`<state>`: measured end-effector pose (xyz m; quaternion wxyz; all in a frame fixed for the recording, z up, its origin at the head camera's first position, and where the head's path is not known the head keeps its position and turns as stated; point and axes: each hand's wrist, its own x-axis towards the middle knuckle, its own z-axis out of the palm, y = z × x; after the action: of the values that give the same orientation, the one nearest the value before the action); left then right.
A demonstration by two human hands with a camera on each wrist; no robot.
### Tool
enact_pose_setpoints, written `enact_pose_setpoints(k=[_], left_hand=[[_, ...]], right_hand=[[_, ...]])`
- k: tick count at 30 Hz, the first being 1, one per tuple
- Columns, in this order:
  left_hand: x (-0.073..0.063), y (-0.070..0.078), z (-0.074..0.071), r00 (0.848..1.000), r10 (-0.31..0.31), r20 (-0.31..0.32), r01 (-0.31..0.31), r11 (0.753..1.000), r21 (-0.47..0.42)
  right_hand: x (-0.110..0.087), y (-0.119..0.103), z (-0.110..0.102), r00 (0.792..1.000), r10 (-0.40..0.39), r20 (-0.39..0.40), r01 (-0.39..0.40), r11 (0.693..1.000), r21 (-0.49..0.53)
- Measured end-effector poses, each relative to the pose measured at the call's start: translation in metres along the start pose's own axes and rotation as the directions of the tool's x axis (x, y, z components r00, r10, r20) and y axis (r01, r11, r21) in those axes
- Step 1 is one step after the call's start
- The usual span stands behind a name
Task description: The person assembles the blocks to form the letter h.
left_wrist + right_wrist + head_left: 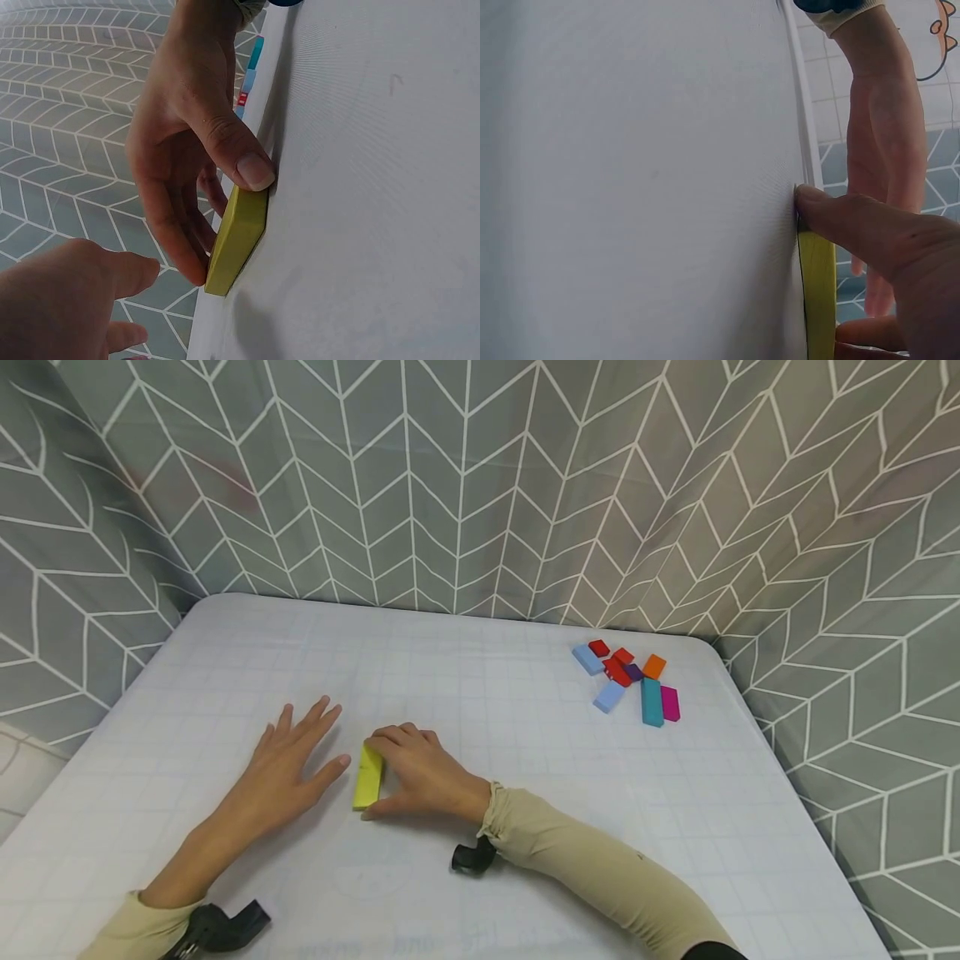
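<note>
A yellow rectangular block (367,778) lies flat on the white table, its long side running away from me. My right hand (423,772) grips it by its two ends, thumb at the near end and fingertips at the far end. In the left wrist view the right thumb presses one end of the yellow block (238,240) while the fingers reach round to the other. My left hand (288,768) is just left of the block, fingers spread and straight, holding nothing. The right wrist view shows the block (817,292) edge-on, with the left hand (887,142) beyond it.
Toward the back right of the table (480,668) sits a loose group of blocks: a teal block (652,702), a magenta block (671,702), an orange block (654,666), a purple block (633,672), light blue blocks (609,696) and red blocks (617,672). A patterned curtain (465,485) hangs behind.
</note>
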<state>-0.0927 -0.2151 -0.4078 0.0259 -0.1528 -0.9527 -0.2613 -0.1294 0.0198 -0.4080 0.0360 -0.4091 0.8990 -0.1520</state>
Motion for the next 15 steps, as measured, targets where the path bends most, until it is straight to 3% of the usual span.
enact_pose_setpoints(k=[10, 15], left_hand=[[-0.002, 0.003, 0.003, 0.999, 0.037, 0.001, -0.037, 0.999, -0.018], [-0.003, 0.003, 0.008, 0.991, 0.133, 0.035, -0.130, 0.989, -0.068]], right_hand=[[-0.004, -0.001, 0.000, 1.000, 0.004, 0.013, -0.004, 1.000, -0.023], [-0.014, 0.004, -0.005, 1.000, 0.018, 0.021, -0.018, 1.000, 0.003]])
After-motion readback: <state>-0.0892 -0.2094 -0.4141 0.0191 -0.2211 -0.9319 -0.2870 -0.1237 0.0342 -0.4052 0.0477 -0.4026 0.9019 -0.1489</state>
